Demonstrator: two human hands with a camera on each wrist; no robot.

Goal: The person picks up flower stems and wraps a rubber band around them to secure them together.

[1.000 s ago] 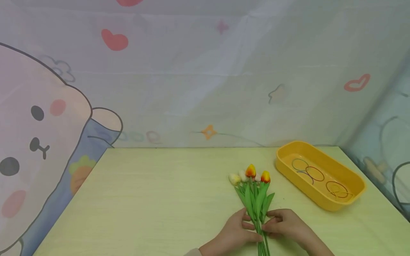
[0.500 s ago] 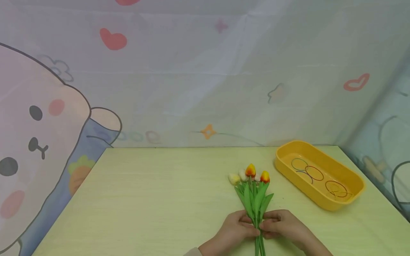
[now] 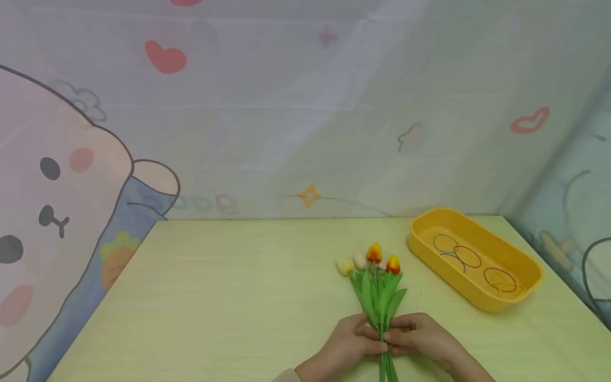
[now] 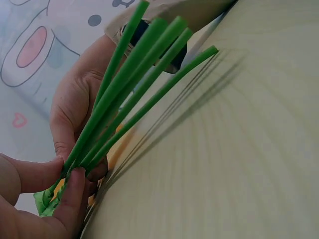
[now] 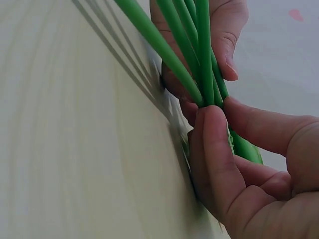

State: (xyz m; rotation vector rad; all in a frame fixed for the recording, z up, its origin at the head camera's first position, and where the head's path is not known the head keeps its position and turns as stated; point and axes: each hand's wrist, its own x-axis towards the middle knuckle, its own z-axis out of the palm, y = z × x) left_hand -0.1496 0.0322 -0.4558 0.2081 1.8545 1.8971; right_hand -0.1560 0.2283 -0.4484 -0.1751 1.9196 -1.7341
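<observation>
"Where is the bunch of tulips (image 3: 382,297), and what are your hands doing?"

"Low in the head view, right of centre, its heads up the frame and its stems (image 4: 121,84) running off the bottom edge; my left hand (image 3: 346,342) and right hand (image 3: 422,339) both pinch it, thumbs and fingertips meeting round the stems just below the leaves (image 3: 367,297)."

"How do you expect it to handle?"

"Light, I'd judge; the stems look like smooth plastic, springy rather than brittle, and could slide past one another; in the left wrist view their ends fan out toward the top, clear of the tabletop (image 4: 249,149)."

"And the best hold?"

"This gathered neck, I think; the leaves look floppy, and the flower heads (image 3: 374,253) seem easiest to crush."
</observation>
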